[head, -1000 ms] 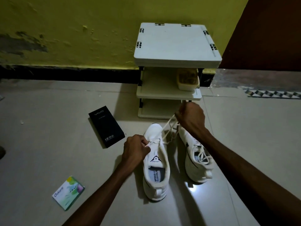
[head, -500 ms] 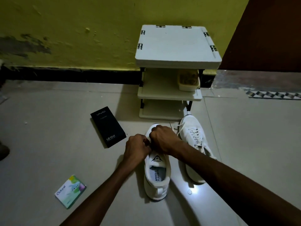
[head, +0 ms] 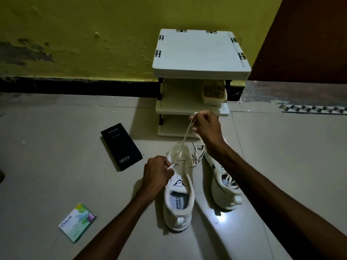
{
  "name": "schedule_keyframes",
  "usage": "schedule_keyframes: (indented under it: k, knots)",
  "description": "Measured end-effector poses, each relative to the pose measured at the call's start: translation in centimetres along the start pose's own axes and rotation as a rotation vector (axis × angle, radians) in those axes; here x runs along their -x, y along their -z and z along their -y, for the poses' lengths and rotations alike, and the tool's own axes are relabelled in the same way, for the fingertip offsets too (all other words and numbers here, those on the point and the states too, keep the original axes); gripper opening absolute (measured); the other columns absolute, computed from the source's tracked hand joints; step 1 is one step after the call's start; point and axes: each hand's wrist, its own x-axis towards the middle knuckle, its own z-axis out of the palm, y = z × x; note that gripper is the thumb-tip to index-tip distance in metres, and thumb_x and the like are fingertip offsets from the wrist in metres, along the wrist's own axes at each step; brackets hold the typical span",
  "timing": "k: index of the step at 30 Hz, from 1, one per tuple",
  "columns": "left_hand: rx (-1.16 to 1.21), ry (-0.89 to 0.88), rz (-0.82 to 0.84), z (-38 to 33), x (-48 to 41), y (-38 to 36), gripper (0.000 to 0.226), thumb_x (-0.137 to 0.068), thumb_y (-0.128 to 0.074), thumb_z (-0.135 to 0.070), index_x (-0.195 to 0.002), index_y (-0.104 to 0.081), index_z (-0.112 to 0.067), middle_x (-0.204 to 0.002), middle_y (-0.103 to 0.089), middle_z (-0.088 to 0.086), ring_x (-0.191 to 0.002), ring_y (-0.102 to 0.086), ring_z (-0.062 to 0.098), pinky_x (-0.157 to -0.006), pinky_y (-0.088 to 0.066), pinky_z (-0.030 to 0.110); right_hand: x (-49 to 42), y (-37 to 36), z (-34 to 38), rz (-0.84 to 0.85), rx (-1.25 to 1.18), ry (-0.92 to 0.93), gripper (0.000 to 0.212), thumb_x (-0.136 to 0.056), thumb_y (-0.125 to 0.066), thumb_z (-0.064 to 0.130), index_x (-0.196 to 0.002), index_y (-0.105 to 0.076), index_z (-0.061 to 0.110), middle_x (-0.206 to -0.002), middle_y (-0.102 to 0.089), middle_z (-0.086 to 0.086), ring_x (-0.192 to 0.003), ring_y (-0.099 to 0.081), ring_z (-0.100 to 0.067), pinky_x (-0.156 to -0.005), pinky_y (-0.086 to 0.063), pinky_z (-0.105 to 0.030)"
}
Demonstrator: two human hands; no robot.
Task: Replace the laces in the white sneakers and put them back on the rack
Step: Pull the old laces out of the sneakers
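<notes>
- Head view, dim light: 2 white sneakers sit on the tiled floor (head: 56, 175), in front of the rack (head: 201, 53).
- The centre sneaker (head: 178, 209) stands upright at 6 o'clock from the rack, with its toe toward the rack and its heel toward the person.
- The left hand (head: 157, 173) has its fingers curled and pinches the lace (head: 185, 137) at the eyelets just above the tongue, on the shoe's 9 o'clock side.
- The right hand (head: 206, 126) is raised at 1 o'clock from that shoe. Its fingers are closed round the upper stretch of the lace, which runs taut down to the eyelets.
- The second sneaker (head: 225, 194) lies just beside the first at 3 o'clock, partly hidden under the right forearm. It seems to lean onto its side, though blur makes that uncertain, and laces show in it.
- The rack has 3 white shelves and stands against the yellow wall (head: 93, 44). A small tub (head: 214, 92) sits on the middle shelf, toward its 3 o'clock end.
- A black box (head: 122, 147) lies flat at 10 o'clock from the centre sneaker.
- A green packet (head: 78, 222) lies at 8 o'clock, well apart from the shoes.
</notes>
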Motion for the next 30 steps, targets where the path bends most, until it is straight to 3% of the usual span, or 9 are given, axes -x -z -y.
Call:
schedule_keyframes:
  k: [2, 5, 7, 9, 14, 18, 24, 27, 30]
  knots:
    - [0.0, 0.002, -0.005, 0.1, 0.0, 0.0, 0.008, -0.073, -0.071, -0.015, -0.079, -0.073, -0.02, -0.082, -0.071, 0.0, -0.082, -0.066, 0.018, -0.069, -0.048, 0.023, 0.9, -0.4, -0.2, 0.198, -0.2, -0.221, 0.022, -0.101, -0.039, 0.017, -0.085, -0.053, 0.011, -0.07, -0.063, -0.005, -0.065, -0.058, -0.02, -0.067, -0.055, -0.036]
    - [0.001, -0.003, -0.004, 0.0, -0.1, 0.0, 0.003, -0.075, -0.072, -0.017, -0.077, -0.074, -0.018, -0.078, -0.071, -0.001, -0.079, -0.066, 0.018, -0.071, -0.051, 0.026, 1.8, -0.5, -1.3, 0.434, 0.087, -0.347, 0.022, -0.098, -0.049, 0.021, -0.08, -0.059, 0.012, -0.058, -0.051, 0.001, -0.049, -0.041, -0.013, -0.048, -0.038, -0.024]
    - [0.006, 0.005, -0.006, -0.1, -0.2, 0.0, 0.001, -0.075, -0.072, -0.019, -0.075, -0.073, -0.019, -0.077, -0.07, -0.002, -0.079, -0.066, 0.018, -0.07, -0.051, 0.025, 2.2, -0.6, -2.5, 0.545, 0.575, -0.183, 0.022, -0.094, -0.057, 0.027, -0.087, -0.071, 0.013, -0.069, -0.063, -0.002, -0.057, -0.056, -0.013, -0.05, -0.043, -0.022]
    - [0.004, 0.011, -0.006, -0.1, -0.3, -0.1, 0.001, -0.074, -0.072, -0.018, -0.075, -0.073, -0.019, -0.075, -0.07, -0.002, -0.079, -0.066, 0.019, -0.069, -0.05, 0.024, 2.8, -1.1, -3.6, 0.603, 1.023, 0.043, 0.022, -0.09, -0.062, 0.037, -0.096, -0.075, 0.02, -0.094, -0.07, -0.006, -0.086, -0.066, -0.021, -0.07, -0.049, -0.027]
    - [-0.031, 0.01, 0.002, 0.2, -0.4, -0.2, 0.007, -0.076, -0.069, -0.016, -0.079, -0.075, -0.018, -0.078, -0.07, 0.002, -0.08, -0.066, 0.022, -0.066, -0.046, 0.024, 4.9, -2.4, -3.3, 0.542, 1.489, 0.476, 0.022, -0.093, -0.057, 0.028, -0.107, -0.066, 0.014, -0.107, -0.065, -0.008, -0.102, -0.061, -0.029, -0.071, -0.036, -0.03]
    - [-0.063, -0.027, -0.001, 0.4, -0.5, -0.1, 0.01, -0.08, -0.071, -0.02, -0.087, -0.075, -0.014, -0.084, -0.071, 0.005, -0.082, -0.066, 0.023, -0.068, -0.05, 0.028, 4.4, -2.4, -1.7, 0.502, 1.442, 0.512, 0.01, -0.09, -0.059, 0.025, -0.094, -0.06, 0.016, -0.091, -0.059, -0.008, -0.084, -0.058, -0.026, -0.069, -0.034, -0.031]
    - [-0.035, -0.029, -0.007, 0.8, -0.2, -0.4, 0.006, -0.074, -0.072, -0.016, -0.075, -0.068, -0.02, -0.082, -0.07, 0.002, -0.082, -0.066, 0.02, -0.065, -0.043, 0.022, 0.9, 0.6, -1.5, -0.01, 1.068, 0.407, 0.005, -0.081, -0.071, 0.019, -0.081, -0.069, 0.015, -0.069, -0.061, -0.001, -0.063, -0.059, -0.019, -0.064, -0.054, -0.035]
    - [-0.045, -0.02, -0.01, 0.7, -0.1, -0.5, 0.009, -0.074, -0.071, -0.016, -0.081, -0.067, -0.021, -0.089, -0.07, 0.003, -0.088, -0.066, 0.023, -0.068, -0.044, 0.023, -0.4, 0.9, -1.3, 0.048, 0.89, 0.27, 0.01, -0.086, -0.07, 0.023, -0.082, -0.069, 0.013, -0.071, -0.064, 0.0, -0.063, -0.062, -0.016, -0.064, -0.057, -0.037]
    - [-0.067, -0.074, -0.04, 0.5, -0.1, -0.9, 0.026, -0.079, -0.07, -0.016, -0.104, -0.065, -0.02, -0.105, -0.068, 0.001, -0.096, -0.064, 0.022, -0.076, -0.046, 0.026, 0.0, 0.8, -2.3, 0.218, 0.918, 0.153, 0.029, -0.085, -0.07, 0.021, -0.11, -0.064, 0.009, -0.102, -0.067, -0.011, -0.091, -0.066, -0.027, -0.078, -0.057, -0.044]
